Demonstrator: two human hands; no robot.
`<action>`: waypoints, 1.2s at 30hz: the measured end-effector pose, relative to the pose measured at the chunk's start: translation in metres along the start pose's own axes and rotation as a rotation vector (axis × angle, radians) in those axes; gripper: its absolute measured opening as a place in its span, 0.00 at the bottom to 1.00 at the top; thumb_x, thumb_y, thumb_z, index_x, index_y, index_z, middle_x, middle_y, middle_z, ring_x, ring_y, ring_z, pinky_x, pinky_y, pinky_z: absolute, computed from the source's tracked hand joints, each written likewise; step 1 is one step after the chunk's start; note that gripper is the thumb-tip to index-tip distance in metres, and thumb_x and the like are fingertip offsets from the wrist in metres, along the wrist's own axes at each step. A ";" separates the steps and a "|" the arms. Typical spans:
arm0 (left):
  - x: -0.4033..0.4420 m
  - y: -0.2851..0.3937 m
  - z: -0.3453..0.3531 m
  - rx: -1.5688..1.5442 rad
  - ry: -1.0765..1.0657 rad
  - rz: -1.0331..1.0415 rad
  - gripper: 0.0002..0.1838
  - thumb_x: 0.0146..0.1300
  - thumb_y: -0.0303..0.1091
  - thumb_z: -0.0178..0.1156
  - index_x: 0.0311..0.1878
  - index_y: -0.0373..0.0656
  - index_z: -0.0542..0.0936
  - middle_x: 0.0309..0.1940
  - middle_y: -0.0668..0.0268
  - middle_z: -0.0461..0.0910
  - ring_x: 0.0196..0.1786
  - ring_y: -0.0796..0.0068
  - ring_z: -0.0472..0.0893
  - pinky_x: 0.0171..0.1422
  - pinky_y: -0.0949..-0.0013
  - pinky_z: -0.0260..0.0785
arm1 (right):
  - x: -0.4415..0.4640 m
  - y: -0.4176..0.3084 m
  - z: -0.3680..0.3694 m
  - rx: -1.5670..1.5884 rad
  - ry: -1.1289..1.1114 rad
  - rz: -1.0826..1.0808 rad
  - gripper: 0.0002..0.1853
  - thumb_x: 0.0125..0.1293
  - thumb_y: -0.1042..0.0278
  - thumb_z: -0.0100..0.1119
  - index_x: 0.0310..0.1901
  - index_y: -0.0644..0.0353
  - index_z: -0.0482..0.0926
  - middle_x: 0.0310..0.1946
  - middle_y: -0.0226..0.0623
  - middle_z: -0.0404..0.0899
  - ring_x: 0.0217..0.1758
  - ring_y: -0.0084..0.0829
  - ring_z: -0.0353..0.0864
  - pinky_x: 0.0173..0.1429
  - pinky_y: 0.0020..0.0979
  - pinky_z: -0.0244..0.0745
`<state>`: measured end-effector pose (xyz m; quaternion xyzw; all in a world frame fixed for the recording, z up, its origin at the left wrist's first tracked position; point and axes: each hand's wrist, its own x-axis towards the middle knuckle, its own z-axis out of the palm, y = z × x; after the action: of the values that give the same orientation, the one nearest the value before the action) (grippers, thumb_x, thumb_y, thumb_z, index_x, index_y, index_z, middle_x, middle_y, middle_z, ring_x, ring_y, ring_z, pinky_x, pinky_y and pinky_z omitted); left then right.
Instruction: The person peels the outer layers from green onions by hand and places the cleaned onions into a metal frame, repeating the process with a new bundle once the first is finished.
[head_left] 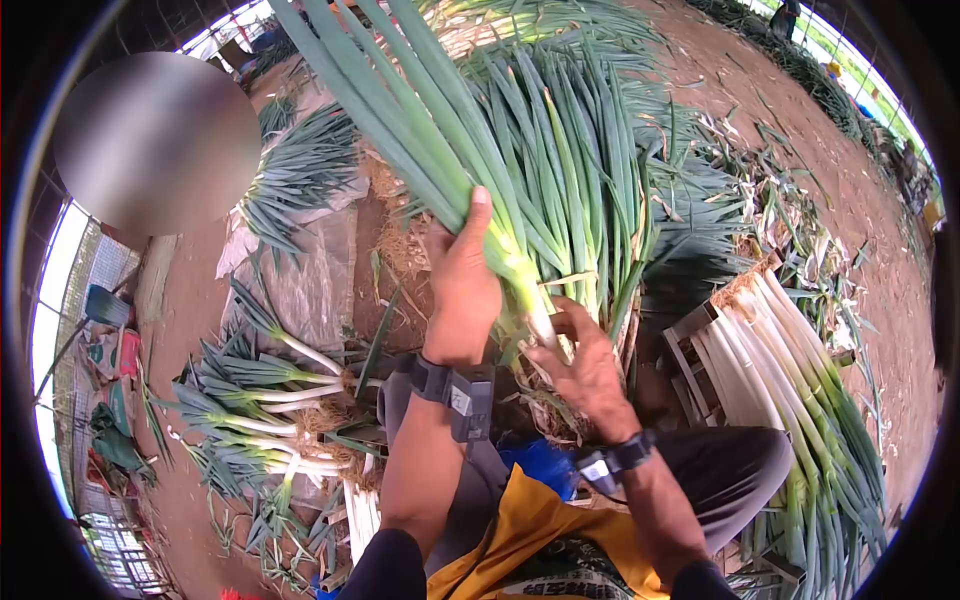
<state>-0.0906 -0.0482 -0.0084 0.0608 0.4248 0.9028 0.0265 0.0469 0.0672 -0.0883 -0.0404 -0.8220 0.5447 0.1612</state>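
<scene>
A large green onion [518, 268] slants across the middle of the head view, its long leaves pointing up and left. My left hand [464, 285] is wrapped round it where the green begins, thumb along the leaves. Lower down, the fingers of my right hand [588, 365] are closed on its white stem. My right fingers hide the root end. Directly behind stands a thick bundle of green onions [575, 170], leaves up. Loose dry skins [550, 410] lie below my right hand.
To the right, stripped green onions [770, 350] rest across a slatted crate [690, 365]. Unpeeled green onions with roots [290, 410] are heaped at left, near a plastic sheet [310, 270]. Leaf scraps [800, 220] litter the dirt floor. Another pile [300, 180] lies farther back.
</scene>
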 end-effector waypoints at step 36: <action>-0.030 -0.008 0.015 -0.205 -0.164 -0.390 0.18 0.70 0.29 0.63 0.60 0.34 0.76 0.53 0.50 0.83 0.55 0.59 0.84 0.60 0.54 0.78 | 0.041 -0.056 -0.023 0.599 -0.002 0.051 0.17 0.53 0.85 0.71 0.41 0.60 0.75 0.35 0.27 0.81 0.40 0.19 0.79 0.50 0.26 0.74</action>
<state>-0.0590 -0.0349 -0.0078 0.0478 0.3309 0.9112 0.2408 0.0211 0.0745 -0.0199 -0.0113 -0.6236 0.7669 0.1513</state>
